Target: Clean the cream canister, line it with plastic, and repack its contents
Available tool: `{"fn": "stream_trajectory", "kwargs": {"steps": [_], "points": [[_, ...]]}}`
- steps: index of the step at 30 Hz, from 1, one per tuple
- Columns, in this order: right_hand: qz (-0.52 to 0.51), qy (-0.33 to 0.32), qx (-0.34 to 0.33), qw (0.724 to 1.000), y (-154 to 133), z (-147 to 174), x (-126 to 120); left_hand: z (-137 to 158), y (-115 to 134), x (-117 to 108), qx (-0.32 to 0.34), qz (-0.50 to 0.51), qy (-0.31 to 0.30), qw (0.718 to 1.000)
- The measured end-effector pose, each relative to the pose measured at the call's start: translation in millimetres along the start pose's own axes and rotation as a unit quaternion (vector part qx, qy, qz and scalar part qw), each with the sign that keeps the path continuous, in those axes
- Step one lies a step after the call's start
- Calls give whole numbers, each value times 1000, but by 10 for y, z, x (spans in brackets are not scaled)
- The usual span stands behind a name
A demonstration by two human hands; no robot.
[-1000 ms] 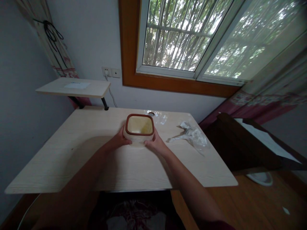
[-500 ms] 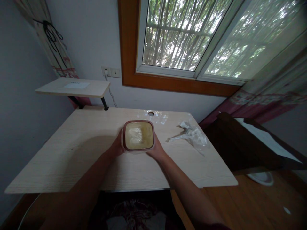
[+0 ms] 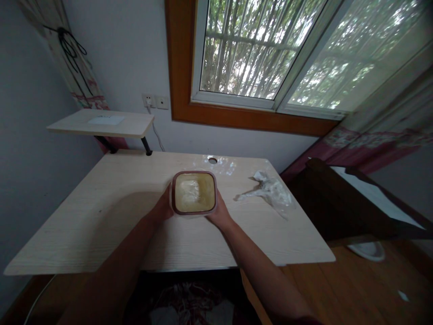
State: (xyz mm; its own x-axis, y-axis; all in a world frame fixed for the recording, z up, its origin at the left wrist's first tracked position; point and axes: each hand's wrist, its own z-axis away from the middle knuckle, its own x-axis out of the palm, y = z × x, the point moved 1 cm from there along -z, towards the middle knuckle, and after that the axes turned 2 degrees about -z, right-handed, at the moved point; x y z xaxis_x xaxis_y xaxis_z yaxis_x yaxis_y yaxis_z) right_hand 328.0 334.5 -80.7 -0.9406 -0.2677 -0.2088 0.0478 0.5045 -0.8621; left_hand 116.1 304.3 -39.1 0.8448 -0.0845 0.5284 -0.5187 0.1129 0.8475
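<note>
A squarish bin (image 3: 194, 213) with a reddish-brown rim and a pale yellow inside faces me at the middle of the desk. Clear plastic film seems to cling around its outside. My left hand (image 3: 163, 205) grips its left side, and my right hand (image 3: 219, 211) grips the right side. Most of the fingers are hidden behind the bin. Whether its base touches the desk, I cannot tell. To the right lies a crumpled clear plastic bag (image 3: 272, 193), apart from both hands.
The pale wooden desk (image 3: 115, 225) has a cable hole (image 3: 213, 160) near its back edge. A raised shelf (image 3: 101, 124) with a paper on it stands at the back left. Beyond the desk's right edge is a dark wooden piece of furniture (image 3: 358, 203).
Both hands keep hold of the bin, which stays almost in place. The whole view has shifted very slightly.
</note>
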Motion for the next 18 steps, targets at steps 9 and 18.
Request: {"fn": "stream_trajectory", "kwargs": {"steps": [9,18], "points": [[26,-16,8,1000,38,21,-17,-49,-63,-75,34,-60,-8,998],[112,-28,-50,992,-54,-33,-81,-38,13,-91,103,-130,-6,986]]}}
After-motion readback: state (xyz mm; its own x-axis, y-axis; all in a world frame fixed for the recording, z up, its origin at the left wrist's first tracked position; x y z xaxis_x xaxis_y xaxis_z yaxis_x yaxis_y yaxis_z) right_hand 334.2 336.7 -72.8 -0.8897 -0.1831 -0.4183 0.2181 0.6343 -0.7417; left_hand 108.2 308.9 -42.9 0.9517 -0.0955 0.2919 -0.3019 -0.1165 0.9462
